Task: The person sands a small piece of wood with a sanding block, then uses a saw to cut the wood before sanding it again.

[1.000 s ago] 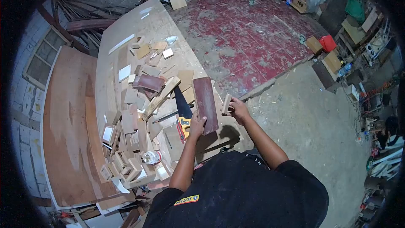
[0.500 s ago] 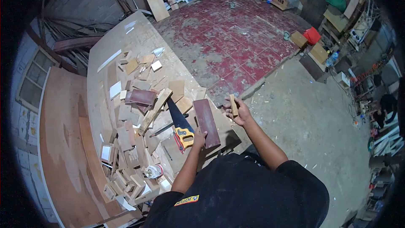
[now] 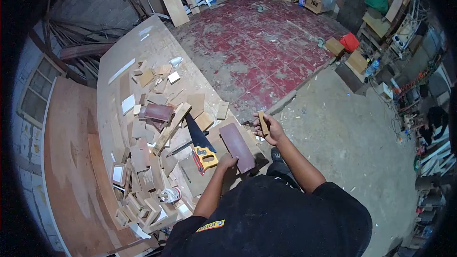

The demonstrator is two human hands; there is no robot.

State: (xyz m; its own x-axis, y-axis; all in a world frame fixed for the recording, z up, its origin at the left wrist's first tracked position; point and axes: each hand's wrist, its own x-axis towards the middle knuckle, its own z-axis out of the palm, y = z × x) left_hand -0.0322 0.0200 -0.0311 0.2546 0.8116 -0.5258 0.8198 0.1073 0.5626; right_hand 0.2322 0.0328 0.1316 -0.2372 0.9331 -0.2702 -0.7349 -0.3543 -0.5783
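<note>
A flat reddish-brown board (image 3: 236, 147) lies tilted at the near right corner of the workbench. My left hand (image 3: 227, 162) is at its left edge, fingers partly hidden at the board. My right hand (image 3: 271, 129) is raised to the right of the board, its fingers round a small light wooden block (image 3: 263, 123). Left of the board is a hand saw with a yellow handle (image 3: 205, 158), its dark blade pointing away from me. Red-handled pliers (image 3: 197, 161) lie against the saw's handle.
Wood offcuts (image 3: 146, 74) and a second reddish-brown piece (image 3: 158, 112) are heaped across the workbench (image 3: 114, 54). A roll of white cord (image 3: 170, 195) stands near its front. Beyond are a red floor (image 3: 257, 57) and cardboard boxes (image 3: 357, 61).
The reddish-brown board has shifted slightly nearer and turned, with its far end lower. My left hand has moved a little. The block remains in my right hand.
</note>
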